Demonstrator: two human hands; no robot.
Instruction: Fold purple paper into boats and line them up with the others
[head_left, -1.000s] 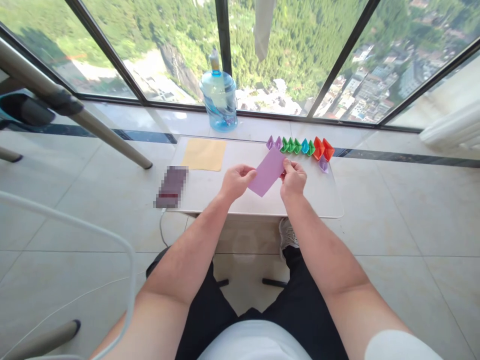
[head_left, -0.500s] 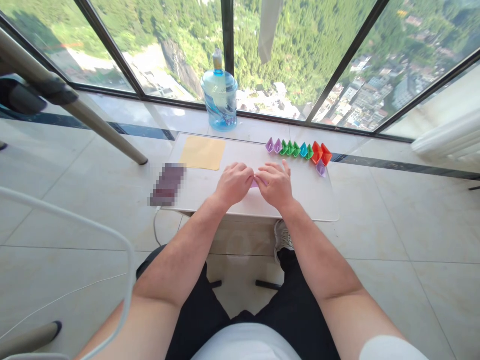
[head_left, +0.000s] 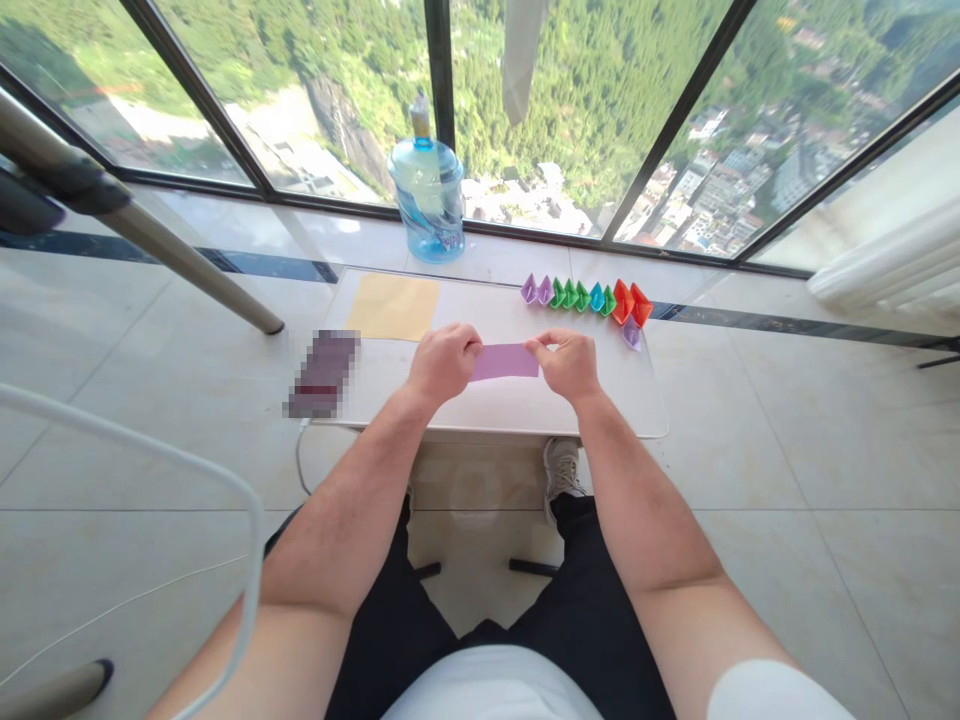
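A strip of purple paper stretches between my two hands above the white table. Its left end is pinched by my left hand, the fingers closed. At the other end, my right hand grips the upper right corner between thumb and fingertips. Beyond my right hand stands a row of small folded paper boats: purple ones, several green ones, a blue one and orange-red ones. One more purple paper boat sits in front of the row's right end.
Yellow paper lies at the table's back left. A blurred-out phone-like object rests at the left edge, a cable running down from it. Behind the table, a large blue water bottle stands by the window. A metal pole slants at left.
My hands were close together over the purple paper, mostly covering it. They have moved apart, and the strip now shows between them. The whole view has shifted slightly.
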